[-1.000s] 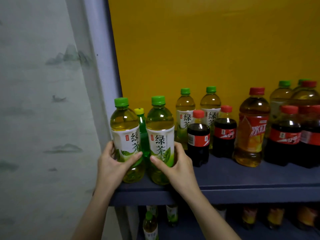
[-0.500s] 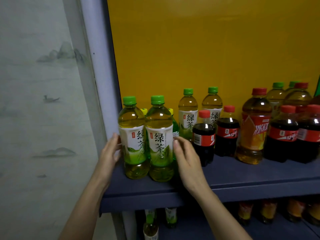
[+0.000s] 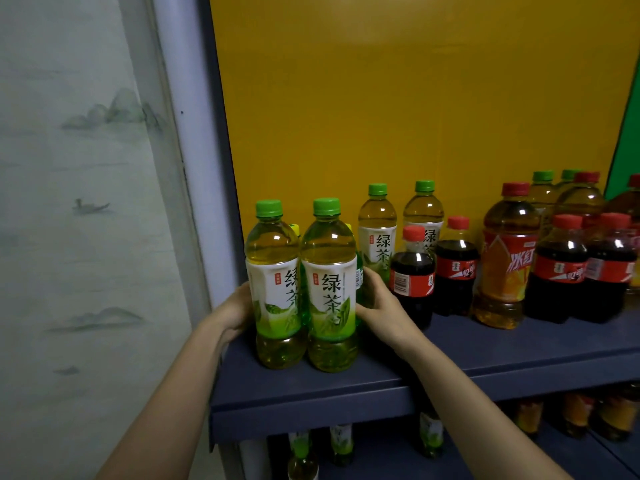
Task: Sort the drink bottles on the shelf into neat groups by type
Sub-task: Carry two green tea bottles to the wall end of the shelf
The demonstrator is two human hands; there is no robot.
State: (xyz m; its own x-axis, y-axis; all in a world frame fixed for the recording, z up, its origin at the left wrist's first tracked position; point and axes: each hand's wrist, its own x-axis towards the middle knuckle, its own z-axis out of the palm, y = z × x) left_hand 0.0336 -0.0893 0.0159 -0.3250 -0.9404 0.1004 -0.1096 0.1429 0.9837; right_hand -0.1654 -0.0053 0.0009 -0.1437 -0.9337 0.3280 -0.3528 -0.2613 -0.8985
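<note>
Just left of the cola, the tea pair stands side by side on the shelf, left hand and right hand each curled round an outer side, so an uneven squeeze could topple one tea or knock it into the cola.

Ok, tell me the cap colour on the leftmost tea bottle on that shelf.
Green cap, seen best in the head view.

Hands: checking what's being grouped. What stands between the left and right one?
In the head view, between left hand and right hand: two upright green tea bottles, side by side, a green bottle peeking behind.
</note>
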